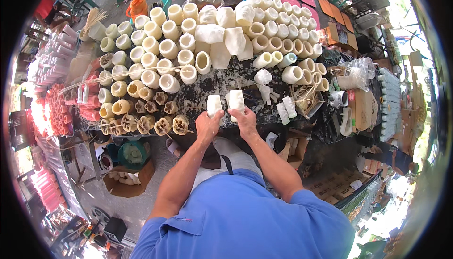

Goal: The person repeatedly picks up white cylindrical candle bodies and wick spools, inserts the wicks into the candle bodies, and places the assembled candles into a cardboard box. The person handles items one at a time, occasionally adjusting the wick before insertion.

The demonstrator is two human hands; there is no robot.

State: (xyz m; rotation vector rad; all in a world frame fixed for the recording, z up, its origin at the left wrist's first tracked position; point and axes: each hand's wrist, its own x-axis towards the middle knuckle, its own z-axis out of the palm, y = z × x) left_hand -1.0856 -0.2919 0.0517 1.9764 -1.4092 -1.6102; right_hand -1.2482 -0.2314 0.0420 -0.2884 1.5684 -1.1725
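Note:
My left hand is closed around the lower end of a white wax cylinder at the table's front edge. Close beside it, my right hand grips a second white wax cylinder with an uneven surface. Both cylinders point away from me, a small gap between them. Just beyond the right one lie a round knobbly white lump and some white scraps. Two lumpy white wax sticks rest to the right of my right hand.
Rows of hollow cream wax cylinders fill the table's left; more stand at the right. Wax sheets lie over the middle ones. Brown flower-shaped pieces sit front left. Thin sticks fill a tray. A cardboard box is below.

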